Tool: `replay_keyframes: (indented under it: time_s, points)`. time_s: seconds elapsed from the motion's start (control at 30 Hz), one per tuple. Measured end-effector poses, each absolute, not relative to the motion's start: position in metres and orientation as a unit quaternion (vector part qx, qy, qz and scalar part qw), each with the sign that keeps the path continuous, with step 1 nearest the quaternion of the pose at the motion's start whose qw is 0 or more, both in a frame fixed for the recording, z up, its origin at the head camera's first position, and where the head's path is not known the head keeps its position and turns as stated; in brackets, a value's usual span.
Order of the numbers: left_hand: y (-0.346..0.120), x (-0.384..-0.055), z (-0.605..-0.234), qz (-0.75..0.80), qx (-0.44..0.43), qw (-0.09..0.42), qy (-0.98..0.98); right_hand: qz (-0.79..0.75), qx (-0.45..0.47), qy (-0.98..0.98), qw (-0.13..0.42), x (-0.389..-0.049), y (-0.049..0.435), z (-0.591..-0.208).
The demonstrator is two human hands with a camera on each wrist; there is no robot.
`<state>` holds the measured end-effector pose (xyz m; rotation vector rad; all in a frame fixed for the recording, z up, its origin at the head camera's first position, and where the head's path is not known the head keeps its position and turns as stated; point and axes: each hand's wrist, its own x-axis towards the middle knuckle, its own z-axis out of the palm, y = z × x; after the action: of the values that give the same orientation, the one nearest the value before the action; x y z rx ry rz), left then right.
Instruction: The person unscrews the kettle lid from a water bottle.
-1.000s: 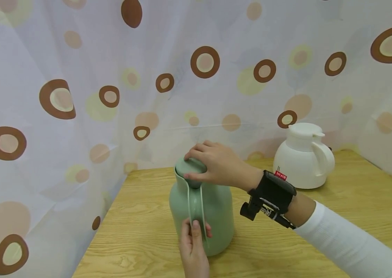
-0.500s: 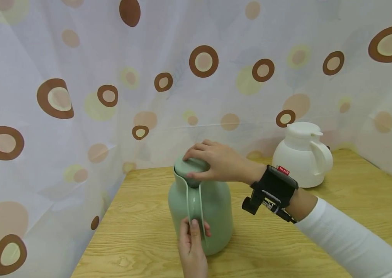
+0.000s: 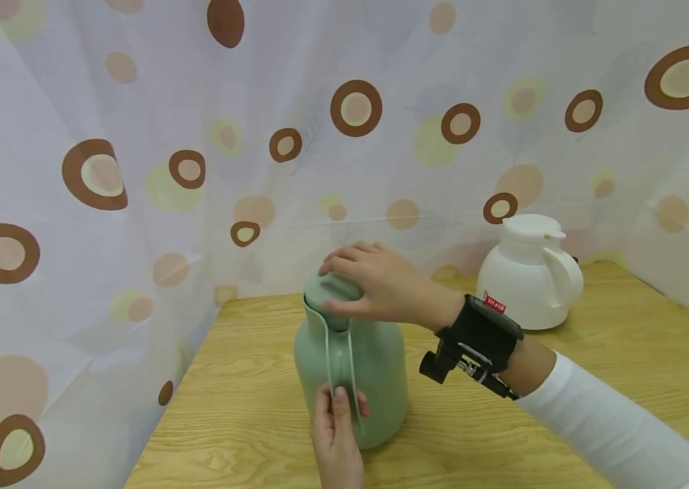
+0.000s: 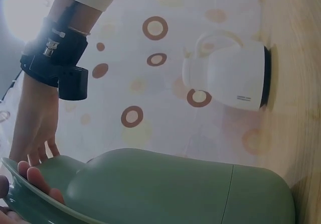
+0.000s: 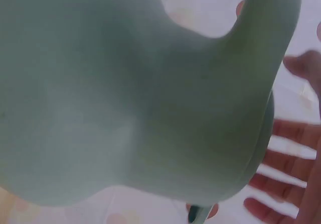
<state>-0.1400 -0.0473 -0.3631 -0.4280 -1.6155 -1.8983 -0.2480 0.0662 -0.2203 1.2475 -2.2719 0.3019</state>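
A sage-green thermos jug [image 3: 381, 380] stands upright on the wooden table, its handle [image 3: 339, 363] towards me. My left hand [image 3: 338, 435] holds that handle low down, thumb on the near side and fingertips showing through on the right. From the right, my right hand [image 3: 383, 282] reaches over the jug's round green lid [image 3: 322, 288]. Its thumb lies at the lid's near edge and the fingers bend over the far side. In the right wrist view the fingertips [image 5: 266, 156] meet the lid's edge, spread apart. The lid sits within the jug's rim.
Behind and to the right stands a white jug [image 3: 518, 282] with a handle and lid. The wooden table [image 3: 228, 394] extends to both sides of the green jug. A patterned curtain [image 3: 295, 68] with brown rings hangs along the back and sides.
My right wrist has rocked slightly and the thumb has shifted a little along the lid. The left hand keeps its hold on the handle, and the jug stays upright in place.
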Motion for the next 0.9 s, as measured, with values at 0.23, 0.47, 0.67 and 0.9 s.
replay_keyframes:
  time_s: [0.23,0.47,0.67,0.9]
  points:
    - [-0.047,-0.140,-0.363,-0.719,-0.153,0.298,-0.609,0.066,0.430,-0.832,0.344,-0.241,0.058,-0.227]
    - [-0.048,-0.140,-0.366,-0.718,-0.150,0.296,-0.612,0.087,0.454,-0.821,0.334,-0.244,0.063,-0.231]
    - [-0.048,-0.140,-0.364,-0.716,-0.150,0.295,-0.615,0.112,0.479,-0.826,0.276,-0.246,0.069,-0.227]
    - [-0.047,-0.139,-0.363,-0.717,-0.163,0.303,-0.606,0.168,0.495,-0.834,0.175,-0.250,0.077,-0.223]
